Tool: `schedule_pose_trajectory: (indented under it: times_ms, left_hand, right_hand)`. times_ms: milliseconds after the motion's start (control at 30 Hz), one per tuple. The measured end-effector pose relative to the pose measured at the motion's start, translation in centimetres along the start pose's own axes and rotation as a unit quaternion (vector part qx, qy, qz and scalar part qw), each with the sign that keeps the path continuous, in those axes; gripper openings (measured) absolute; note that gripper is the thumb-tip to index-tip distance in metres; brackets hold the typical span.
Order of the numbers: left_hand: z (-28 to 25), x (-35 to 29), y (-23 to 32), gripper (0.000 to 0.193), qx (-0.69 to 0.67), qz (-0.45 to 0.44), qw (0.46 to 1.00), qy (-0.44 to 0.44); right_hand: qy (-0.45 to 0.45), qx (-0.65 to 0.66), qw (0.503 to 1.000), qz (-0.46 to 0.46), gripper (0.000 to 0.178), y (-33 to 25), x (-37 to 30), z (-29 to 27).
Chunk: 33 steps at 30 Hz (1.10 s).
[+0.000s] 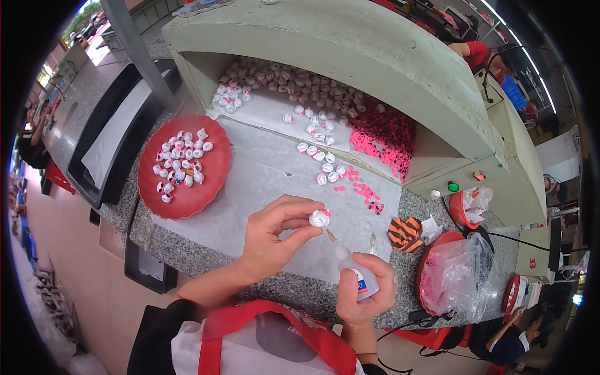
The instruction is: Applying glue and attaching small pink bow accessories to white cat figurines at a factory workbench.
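My left hand (pixel 269 244) pinches a small white rounded piece (pixel 320 218) with a pink patch between thumb and fingertips. In my right hand (pixel 358 310) is a squeeze bottle (pixel 370 286) of translucent plastic with a thin nozzle, gripped between thumb and fingers. The nozzle tip points up at the lower edge of the white piece; whether it touches cannot be made out. Beneath both hands lies white paper (pixel 250 169) on a speckled grey bench. Beyond them, small flat pink pieces (pixel 360 187) and several loose white pieces (pixel 325 167) are scattered on the paper.
A red scalloped plate (pixel 212 194) at left bears many white pieces. Under the grey-green shelf (pixel 350 44) are heaps of white pieces and a pink pile (pixel 384 140). At right lie an orange-black striped cloth (pixel 405 234) and a plastic bag (pixel 453 275); black trays (pixel 94 194) stand far left.
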<state>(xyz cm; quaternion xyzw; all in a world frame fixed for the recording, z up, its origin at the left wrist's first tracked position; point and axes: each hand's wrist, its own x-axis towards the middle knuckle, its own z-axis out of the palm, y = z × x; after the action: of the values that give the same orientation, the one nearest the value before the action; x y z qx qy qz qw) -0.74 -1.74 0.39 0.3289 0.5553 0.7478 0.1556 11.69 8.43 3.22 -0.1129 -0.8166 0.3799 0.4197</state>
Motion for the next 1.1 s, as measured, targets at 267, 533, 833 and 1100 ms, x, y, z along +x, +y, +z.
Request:
schedule_pose_trajectory:
  times_ms: [267,533,833,1100]
  left_hand:
    - [-0.24,0.28,-0.07,0.029,0.029,0.006,1.000,0.002]
    - [-0.19,0.30,-0.29,0.030,-0.083,-0.065,0.994,0.015]
    - [-0.65,0.60,-0.35,0.032,-0.184,-0.171,0.968,0.007]
    - [-0.69,0.51,-0.46,0.033,-0.192,-0.172,0.966,0.001]
  right_hand:
    - [-0.034,-0.001,0.999,-0.025,0.023,-0.15,0.78,-0.27]
    - [-0.016,0.007,1.000,-0.001,0.023,0.01,0.66,-0.01]
    - [-0.028,-0.002,0.999,-0.023,0.026,0.32,0.40,-0.47]
    - [-0.017,0.004,1.000,-0.024,0.026,0.43,0.49,-0.44]
